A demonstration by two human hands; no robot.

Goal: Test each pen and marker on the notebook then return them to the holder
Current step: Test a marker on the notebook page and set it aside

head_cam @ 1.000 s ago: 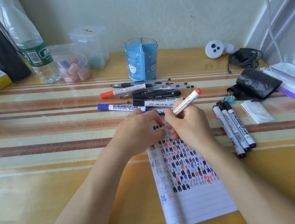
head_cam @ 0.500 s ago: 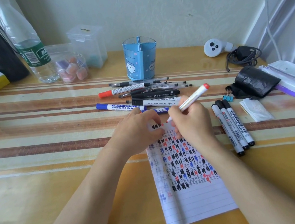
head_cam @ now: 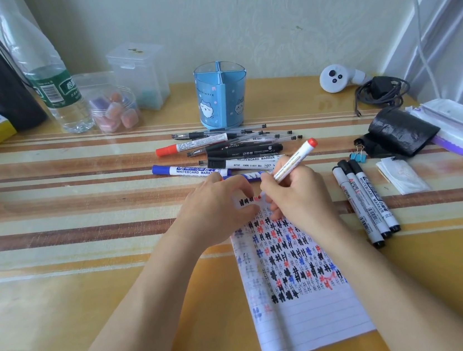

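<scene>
Presently, right hand (head_cam: 296,193) grips a red-ended marker (head_cam: 295,160) on the notebook page (head_cam: 309,320); left hand (head_cam: 217,209) rests there, fingers bent. Adjacent black-capped marker (head_cam: 375,201) reads "WHITEBOARD MARKER".

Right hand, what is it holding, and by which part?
The right hand grips the red-ended whiteboard marker by its lower barrel, near the writing end, over the notebook.

Your right hand (head_cam: 293,194) pinched the red marker (head_cam: 295,161) with curled fingers; your left hand (head_cam: 216,206) rested beside it, fingers arched (both forearms reaching forward).
</scene>
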